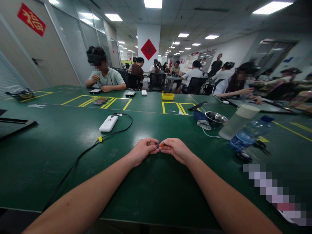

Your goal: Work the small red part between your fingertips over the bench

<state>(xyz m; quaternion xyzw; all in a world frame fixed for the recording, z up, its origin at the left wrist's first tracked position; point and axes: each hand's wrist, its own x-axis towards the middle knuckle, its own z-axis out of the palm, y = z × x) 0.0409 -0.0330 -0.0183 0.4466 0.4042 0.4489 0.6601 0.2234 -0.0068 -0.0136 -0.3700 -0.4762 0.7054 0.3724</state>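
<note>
Both my hands rest on the green table [73,136] in front of me, fingertips meeting. My left hand [142,149] is closed in a pinch on a small dark part [156,145]. My right hand [175,149] is closed in a pinch on a tiny red-orange piece [162,145]. The two small pieces touch or nearly touch between my fingertips; I cannot make out what they are.
A white power bank [108,123] with a black cable [80,156] lies to the left. A metal bowl [215,117], a frosted cup [237,122] and a water bottle [251,131] stand on the right. A yellow bin [167,96] sits farther back. Several people sit at the tables beyond.
</note>
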